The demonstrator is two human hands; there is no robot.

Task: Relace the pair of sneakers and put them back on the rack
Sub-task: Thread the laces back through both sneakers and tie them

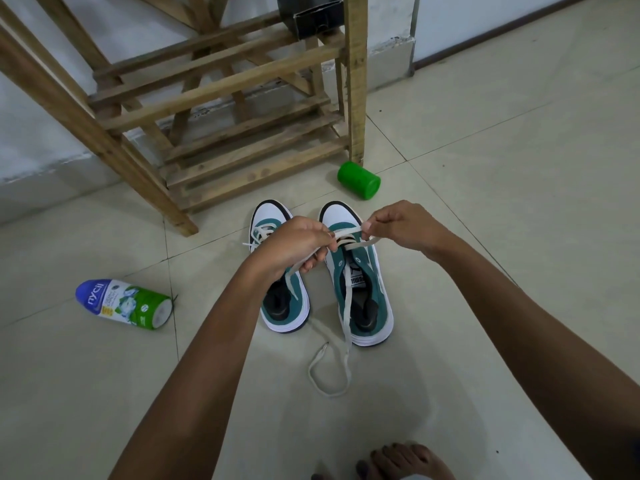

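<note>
Floor (485, 237): pale glossy tiles with thin dark grout lines, running under and beyond the hands.
Wall (41, 126): white, with a grey base strip, far left of the hands.
Doorway edge (414, 32): grey frame, above and right of the hands.
Light: soft, even, with faint shadows.

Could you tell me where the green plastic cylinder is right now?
The green plastic cylinder lies on the floor beside the wooden rack, beyond the right sneaker.

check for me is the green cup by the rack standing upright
No, the green cup lies on its side on the floor tiles, just beside the front leg of the wooden rack.
</note>
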